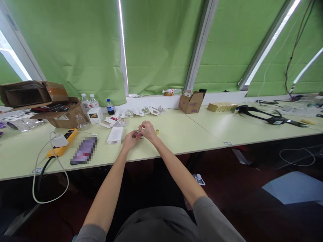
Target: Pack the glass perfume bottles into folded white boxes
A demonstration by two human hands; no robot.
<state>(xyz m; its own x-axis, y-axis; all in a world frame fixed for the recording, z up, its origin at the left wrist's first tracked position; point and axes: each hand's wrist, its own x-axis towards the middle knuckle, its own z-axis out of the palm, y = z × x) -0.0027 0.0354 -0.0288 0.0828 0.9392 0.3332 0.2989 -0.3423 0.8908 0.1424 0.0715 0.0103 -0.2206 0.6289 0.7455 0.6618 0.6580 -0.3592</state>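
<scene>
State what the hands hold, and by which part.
The left hand and right hand hold a small pinkish object between them; the exact part gripped cannot be told.

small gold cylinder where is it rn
In the head view, the small gold cylinder sits on the pale green table, just to the right of the person's right hand, not touching it.
</scene>
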